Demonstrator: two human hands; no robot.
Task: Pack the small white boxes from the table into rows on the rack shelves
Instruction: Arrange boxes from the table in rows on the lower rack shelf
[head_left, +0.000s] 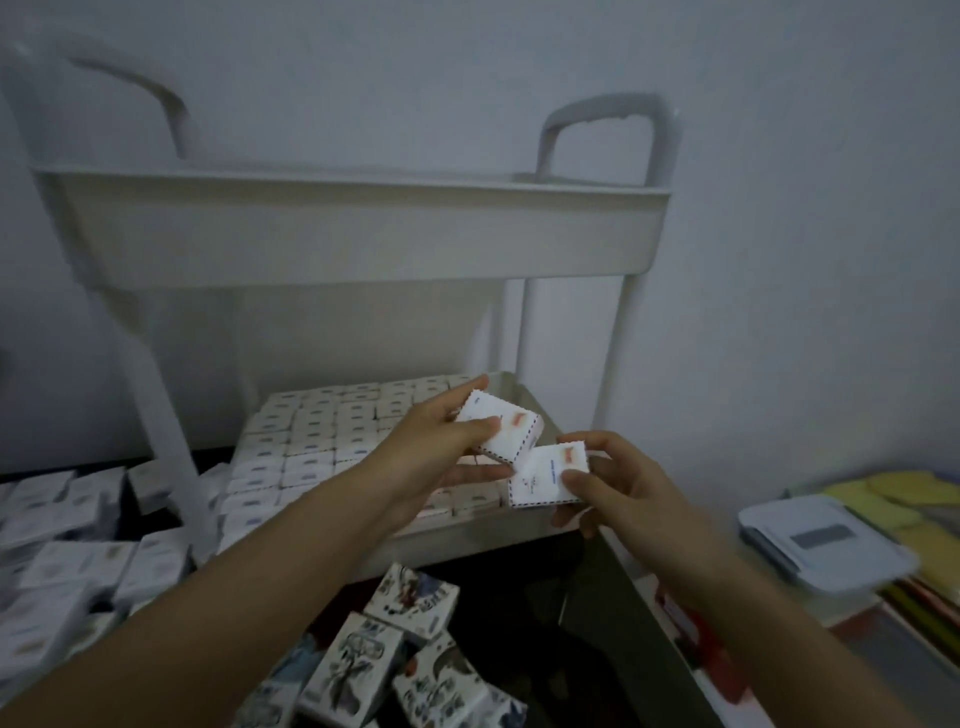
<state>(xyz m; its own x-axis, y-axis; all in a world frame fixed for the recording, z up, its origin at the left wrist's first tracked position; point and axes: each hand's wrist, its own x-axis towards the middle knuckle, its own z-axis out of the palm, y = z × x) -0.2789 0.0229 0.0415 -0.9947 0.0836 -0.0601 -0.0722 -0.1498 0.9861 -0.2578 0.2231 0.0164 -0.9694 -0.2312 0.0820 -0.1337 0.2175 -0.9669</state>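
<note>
- The left hand, at the centre of the frame, grips a small white cardboard box with a striped edge and a red mark. The thumb lies on its top face and the fingers are beneath.
- The right hand, just right of centre, pinches a second small white box of the same kind. The thumb is on the printed face and the fingers curl round the far edge.
- Both held boxes are tilted, with their near corners close together; whether they touch cannot be told.
- They hang above the right front of the lower shelf of a white plastic rack.
- That shelf is packed with tight rows of small white boxes.
- More loose white boxes lie heaped on the dark table at lower left.
- Illustrated cartons lie at bottom centre.
- A pale blue lidded plastic container sits at the right edge, beside yellow sheets.
</note>
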